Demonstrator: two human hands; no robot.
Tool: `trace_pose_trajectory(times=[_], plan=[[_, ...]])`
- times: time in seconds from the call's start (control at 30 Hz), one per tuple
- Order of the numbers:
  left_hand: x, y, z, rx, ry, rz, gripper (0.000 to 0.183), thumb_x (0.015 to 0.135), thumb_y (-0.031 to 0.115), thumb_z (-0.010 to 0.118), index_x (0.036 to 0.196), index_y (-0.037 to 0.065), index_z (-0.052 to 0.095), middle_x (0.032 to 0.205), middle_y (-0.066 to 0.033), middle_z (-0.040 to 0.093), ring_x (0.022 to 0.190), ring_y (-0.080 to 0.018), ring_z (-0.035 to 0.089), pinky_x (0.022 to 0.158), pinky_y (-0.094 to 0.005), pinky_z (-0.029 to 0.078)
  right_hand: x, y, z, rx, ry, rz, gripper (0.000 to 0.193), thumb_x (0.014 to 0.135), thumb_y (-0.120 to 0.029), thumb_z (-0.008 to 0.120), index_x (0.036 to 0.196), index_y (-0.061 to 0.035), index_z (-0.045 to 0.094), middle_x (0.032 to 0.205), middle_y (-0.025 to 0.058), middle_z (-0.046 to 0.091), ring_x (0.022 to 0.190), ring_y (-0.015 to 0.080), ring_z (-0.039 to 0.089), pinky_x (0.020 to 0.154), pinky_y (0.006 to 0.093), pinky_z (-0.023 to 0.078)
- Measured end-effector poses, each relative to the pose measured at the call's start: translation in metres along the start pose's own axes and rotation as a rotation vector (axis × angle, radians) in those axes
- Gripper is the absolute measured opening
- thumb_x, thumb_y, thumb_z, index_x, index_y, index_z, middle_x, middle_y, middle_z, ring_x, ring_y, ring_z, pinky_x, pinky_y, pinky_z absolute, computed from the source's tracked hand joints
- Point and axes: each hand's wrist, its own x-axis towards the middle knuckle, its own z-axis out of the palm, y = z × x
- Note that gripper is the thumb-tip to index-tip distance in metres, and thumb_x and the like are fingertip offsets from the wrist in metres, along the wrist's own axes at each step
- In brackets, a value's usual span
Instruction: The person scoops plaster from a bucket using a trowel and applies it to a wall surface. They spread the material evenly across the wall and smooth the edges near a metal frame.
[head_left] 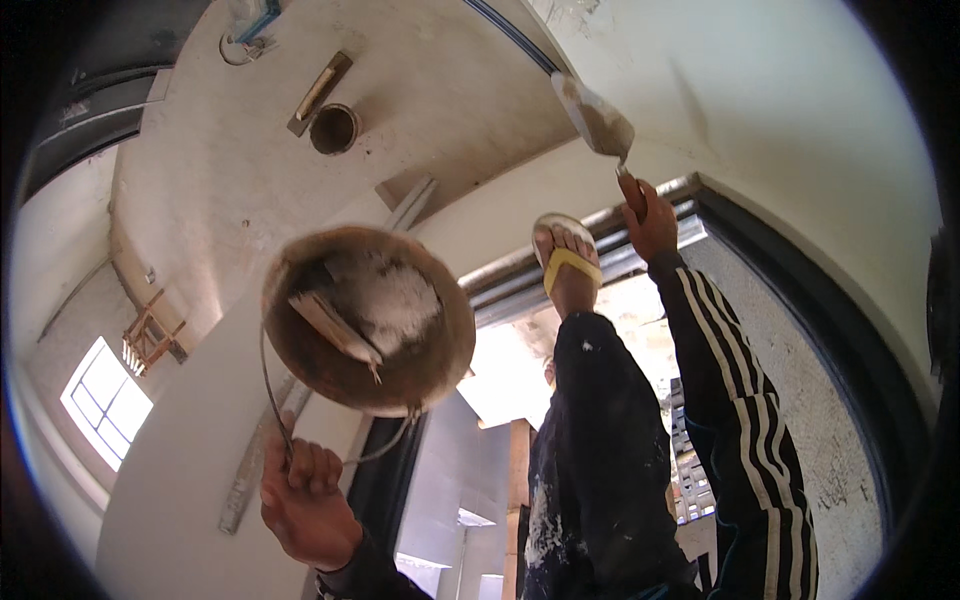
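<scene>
My left hand (305,495) is closed around the wire handle of a round, dirty bucket (445,360), which hangs tilted so its inside shows. In the bucket lie whitish powder or plaster (402,300) and a piece that looks like wood (335,325) leaning across it. At the upper right, my right hand (652,222) grips the wooden handle of a trowel (600,120). The trowel's metal blade points up and away beside the pale wall, with whitish residue on it.
My sandalled foot (567,250) is at a dark-framed doorway (790,275). Farther off on the floor are a small round pot (334,130) and a float with a wooden handle (320,93). A long straightedge (245,475) lies behind my left hand. A bright window (106,402) is at left.
</scene>
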Motion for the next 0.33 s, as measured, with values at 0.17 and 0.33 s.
trace_pose_trajectory(times=[0.17, 0.33], plan=[[0.016, 0.022, -0.01, 0.018, 0.455, -0.252, 0.064, 0.09, 0.048, 0.045, 0.115, -0.011, 0.049, 0.058, 0.0027, 0.031, 0.051, -0.0103, 0.031, 0.05, -0.0255, 0.028, 0.011, 0.003, 0.008, 0.003, -0.032, -0.021, 0.05, 0.077, -0.02, 0.066, 0.125, -0.0129, 0.052, 0.102, 0.0152, 0.063, 0.095, 0.0333, 0.059, 0.086, 0.0459, 0.044], [0.021, 0.05, -0.041, -0.275, 0.452, -0.375, 0.066, 0.085, 0.053, 0.052, 0.109, -0.008, 0.052, 0.056, 0.0021, 0.029, 0.048, -0.0105, 0.028, 0.051, -0.0262, 0.031, 0.015, 0.034, 0.02, 0.001, -0.074, -0.123, 0.058, 0.075, -0.024, 0.071, 0.128, -0.0135, 0.05, 0.11, 0.014, 0.062, 0.099, 0.0269, 0.061, 0.096, 0.0422, 0.042]])
